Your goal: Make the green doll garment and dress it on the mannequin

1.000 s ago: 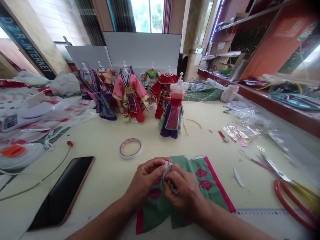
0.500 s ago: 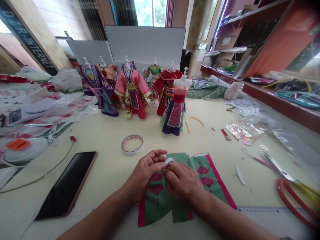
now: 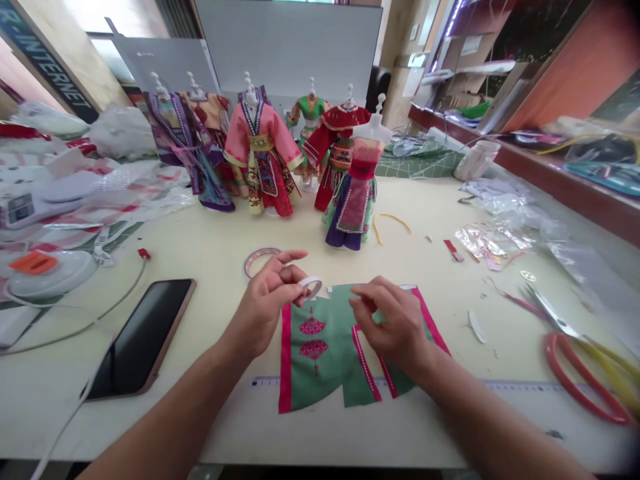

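The white tape ring point(image 3: 315, 281) sits pinched by its rim in my left hand point(image 3: 263, 303), the best hold for something likely light and tacky. Toward five o'clock lies soft-looking green cloth point(image 3: 331, 350); at three, my right hand point(image 3: 393, 320) curls, whether holding anything I can't tell.

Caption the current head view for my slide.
Left hand pinching a white ring, right hand apart, green fabric below, dressed mannequins behind.
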`<action>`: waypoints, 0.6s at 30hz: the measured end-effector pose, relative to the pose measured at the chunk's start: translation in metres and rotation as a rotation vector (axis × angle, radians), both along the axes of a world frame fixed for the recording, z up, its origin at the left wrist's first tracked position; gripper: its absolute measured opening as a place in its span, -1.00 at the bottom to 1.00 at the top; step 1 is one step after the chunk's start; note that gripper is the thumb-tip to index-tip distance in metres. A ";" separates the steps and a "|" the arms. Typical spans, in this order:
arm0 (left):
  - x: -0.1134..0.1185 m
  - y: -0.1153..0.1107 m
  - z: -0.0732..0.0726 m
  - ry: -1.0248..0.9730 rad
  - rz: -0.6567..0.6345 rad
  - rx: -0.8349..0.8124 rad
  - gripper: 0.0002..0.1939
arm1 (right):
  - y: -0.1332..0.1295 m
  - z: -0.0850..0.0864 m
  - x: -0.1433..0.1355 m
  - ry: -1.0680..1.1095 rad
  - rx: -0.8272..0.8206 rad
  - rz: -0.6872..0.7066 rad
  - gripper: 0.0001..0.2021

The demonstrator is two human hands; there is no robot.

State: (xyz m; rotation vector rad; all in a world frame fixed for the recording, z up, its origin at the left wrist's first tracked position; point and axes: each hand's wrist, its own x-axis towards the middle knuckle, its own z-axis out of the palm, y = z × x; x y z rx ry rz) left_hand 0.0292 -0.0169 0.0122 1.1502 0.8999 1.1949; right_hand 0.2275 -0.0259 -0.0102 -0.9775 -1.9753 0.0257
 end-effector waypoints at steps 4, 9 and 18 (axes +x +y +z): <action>-0.015 0.004 0.012 0.441 0.154 0.142 -0.62 | 0.010 0.000 0.010 0.085 -0.043 -0.058 -0.94; -0.037 0.003 0.014 1.090 0.266 0.254 -0.64 | 0.019 -0.004 0.017 0.081 -0.052 -0.097 -0.93; -0.078 -0.012 -0.036 1.709 0.254 0.484 -0.74 | 0.032 -0.002 0.031 0.101 -0.027 -0.196 -0.91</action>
